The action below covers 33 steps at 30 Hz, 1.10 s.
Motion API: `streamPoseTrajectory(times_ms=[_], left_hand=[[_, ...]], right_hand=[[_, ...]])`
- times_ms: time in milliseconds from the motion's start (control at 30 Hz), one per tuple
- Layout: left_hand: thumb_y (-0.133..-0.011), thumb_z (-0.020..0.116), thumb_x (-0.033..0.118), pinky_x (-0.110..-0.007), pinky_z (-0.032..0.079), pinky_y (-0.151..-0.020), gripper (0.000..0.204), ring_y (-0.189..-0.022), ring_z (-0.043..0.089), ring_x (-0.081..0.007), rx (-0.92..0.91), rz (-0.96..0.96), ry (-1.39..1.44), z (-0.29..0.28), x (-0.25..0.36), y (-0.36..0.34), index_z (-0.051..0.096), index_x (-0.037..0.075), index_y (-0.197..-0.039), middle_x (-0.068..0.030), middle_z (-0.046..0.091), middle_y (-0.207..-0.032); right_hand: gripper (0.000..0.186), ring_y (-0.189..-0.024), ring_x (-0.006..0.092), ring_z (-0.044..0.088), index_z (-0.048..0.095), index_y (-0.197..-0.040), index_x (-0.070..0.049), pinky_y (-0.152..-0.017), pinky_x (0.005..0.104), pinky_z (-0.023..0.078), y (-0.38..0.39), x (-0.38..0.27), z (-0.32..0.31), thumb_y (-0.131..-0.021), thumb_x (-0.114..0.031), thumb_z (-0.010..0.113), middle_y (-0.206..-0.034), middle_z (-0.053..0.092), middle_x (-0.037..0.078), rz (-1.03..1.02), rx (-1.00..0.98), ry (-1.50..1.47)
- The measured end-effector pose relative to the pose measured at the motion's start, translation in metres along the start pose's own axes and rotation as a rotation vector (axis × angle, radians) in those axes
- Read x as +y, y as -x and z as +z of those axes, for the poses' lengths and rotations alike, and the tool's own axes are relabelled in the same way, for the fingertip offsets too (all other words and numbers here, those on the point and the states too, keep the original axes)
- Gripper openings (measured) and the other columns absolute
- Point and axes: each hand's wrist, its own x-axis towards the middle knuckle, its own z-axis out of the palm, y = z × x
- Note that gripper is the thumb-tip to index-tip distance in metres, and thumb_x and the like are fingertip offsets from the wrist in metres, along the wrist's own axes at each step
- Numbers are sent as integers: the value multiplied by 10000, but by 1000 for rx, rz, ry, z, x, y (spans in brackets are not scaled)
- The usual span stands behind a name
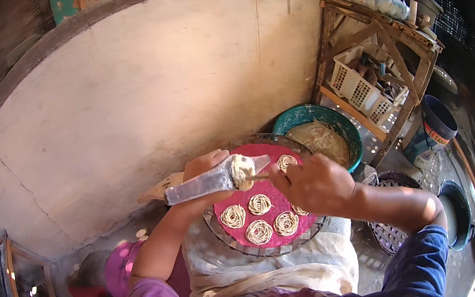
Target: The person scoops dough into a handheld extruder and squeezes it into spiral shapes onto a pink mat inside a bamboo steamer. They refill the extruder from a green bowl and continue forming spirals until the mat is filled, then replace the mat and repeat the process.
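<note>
My left hand (203, 164) is closed round a press-like tool with a translucent-looking flat body (197, 184) and wooden handle (151, 192), held over a round pink mat (239, 203). Pale dough (242, 172) fills the tool's right part. My right hand (318, 182) grips a thin stick (263, 176) whose tip touches that dough. The mat lies on a round slatted tray (219, 236), carrying several coiled nests of pale strands (260, 204), some partly hidden by my right hand.
A green basin (350, 132) of pale dough sits behind the tray. At right are a wooden rack (404, 58) with a white crate (345, 75), buckets (436, 117) and a woven basket (389, 230). A pale wall (120, 92) stands ahead. Pale cloth (219, 278) lies beneath the tray.
</note>
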Motion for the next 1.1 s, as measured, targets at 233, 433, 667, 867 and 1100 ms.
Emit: streamPoseTrajectory(times_ms=[233, 433, 667, 867, 1100], left_hand=[[-762, 693, 274, -411, 505, -728, 229, -840, 618, -292, 184, 5, -315, -16, -38, 16, 632, 109, -909, -95, 647, -885], [-718, 733, 155, -407, 524, -698, 214, -774, 644, -299, 363, -76, 36, 1, -7, 1, 631, 76, -889, -118, 653, -844], [-690, 756, 163, -364, 517, -764, 257, -837, 639, -300, 360, -236, -356, -24, -23, -2, 640, 80, -904, -107, 663, -870], [-719, 743, 190, -383, 517, -754, 212, -831, 644, -285, 312, -295, -163, -10, -17, -4, 664, 102, -895, -105, 671, -898], [-786, 728, 339, -379, 511, -788, 299, -881, 648, -265, 263, -369, -352, -31, -24, 5, 682, 96, -954, -97, 679, -914]], right_hand=[[262, -596, 211, 657, 631, -1110, -86, -489, 337, 507, 29, -2, 8, -849, -115, 624, -746, 664, 70, 435, 222, -444], [534, -855, 368, 653, 437, -1390, -108, -653, 423, 511, -15, -78, 71, -879, 19, 520, -1007, 642, 227, 733, 486, -1062], [358, -669, 132, 595, 541, -1295, -34, -600, 310, 474, 18, -87, 73, -939, -59, 524, -718, 588, 156, 765, 279, -1275], [319, -562, 85, 455, 549, -1248, 18, -515, 288, 419, 8, -88, 80, -955, -106, 528, -607, 467, 107, 858, 299, -1257], [233, -785, 218, 628, 644, -1046, -1, -712, 342, 505, 78, -7, 95, -847, -81, 554, -872, 674, 151, 880, 80, -1148]])
